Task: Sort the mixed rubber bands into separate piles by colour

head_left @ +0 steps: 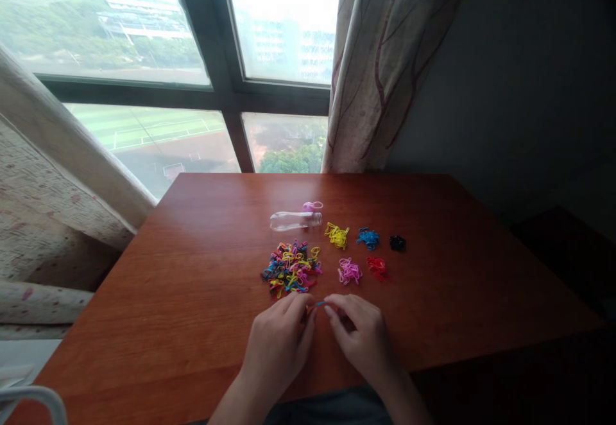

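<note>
Between the fingertips of both hands a small blue rubber band shows, with a reddish bit beside it at the left fingers. My left hand pinches one end and my right hand pinches the other. Just beyond my left hand lies a mixed pile of coloured rubber bands. Sorted by colour to its right are a yellow heap, a blue heap, a black heap, a pink heap and a red heap.
A clear plastic bottle lies on its side behind the heaps, with a pink looped cap by its neck. The brown wooden table ends at a window, with curtains on both sides. A white curved rail stands at lower left.
</note>
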Available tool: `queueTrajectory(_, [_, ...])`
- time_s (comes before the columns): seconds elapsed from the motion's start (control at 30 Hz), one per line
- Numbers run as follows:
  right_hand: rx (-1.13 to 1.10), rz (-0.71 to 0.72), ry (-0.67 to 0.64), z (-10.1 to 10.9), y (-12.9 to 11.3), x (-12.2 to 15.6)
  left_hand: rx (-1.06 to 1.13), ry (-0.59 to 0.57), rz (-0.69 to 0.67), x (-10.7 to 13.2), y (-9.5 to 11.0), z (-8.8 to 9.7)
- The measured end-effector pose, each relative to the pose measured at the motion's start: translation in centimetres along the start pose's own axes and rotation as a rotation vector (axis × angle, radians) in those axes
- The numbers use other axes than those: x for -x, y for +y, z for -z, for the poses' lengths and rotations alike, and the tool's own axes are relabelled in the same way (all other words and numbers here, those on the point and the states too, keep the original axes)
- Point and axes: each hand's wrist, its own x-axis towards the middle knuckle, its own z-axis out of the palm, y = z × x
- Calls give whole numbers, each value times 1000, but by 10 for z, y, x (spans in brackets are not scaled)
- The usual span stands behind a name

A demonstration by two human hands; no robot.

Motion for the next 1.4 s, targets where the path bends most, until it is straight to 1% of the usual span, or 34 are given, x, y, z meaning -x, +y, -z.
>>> queueTrajectory(0.07, [16, -39, 47, 7, 7, -4, -10, 20, -9, 1, -4, 5])
queueTrajectory(0.13, [64, -82, 110, 20, 20, -14, -20, 39, -18, 4, -11, 10])
queueTrajectory(0.27, [250, -179, 228, 51, 60, -45, -31, 56, -21, 11, -28, 17])
queueTrajectory(0.33, [333, -206, 235, 62, 80, -62, -32, 60, -13, 14, -34, 18])
queueTrajectory(0.4, [391, -237, 202, 68, 96, -75, -32, 57, -6, 17, -37, 17])
queueTrajectory(0.47, [419, -252, 163, 70, 106, -84, -30, 47, -3, 19, -38, 16])
queueTrajectory(0.57, [424, -249, 123, 70, 111, -89, -25, 37, 7, 20, -37, 15])
queueTrajectory(0.67, [421, -245, 108, 69, 109, -86, -24, 34, 22, 20, -36, 16])
queueTrajectory(0.77, [390, -243, 137, 68, 99, -78, -25, 28, 36, 19, -36, 16])
queueTrajectory(0.93, [256, -201, 186, 57, 65, -52, -28, 23, 50, 20, -37, 16])
queueTrajectory(1.03, [152, -177, 156, 44, 42, -32, -42, 15, 51, 19, -36, 16])
queueTrajectory(1.13, [69, -146, 103, 30, 25, -13, -71, -14, 55, 18, -35, 18])
queueTrajectory(1.27, [36, -110, 75, 18, 15, 3, -121, -75, 40, 15, -37, 20])
queueTrajectory(1.4, [42, -85, 62, 14, 14, 7, -120, -113, 43, 12, -39, 22])
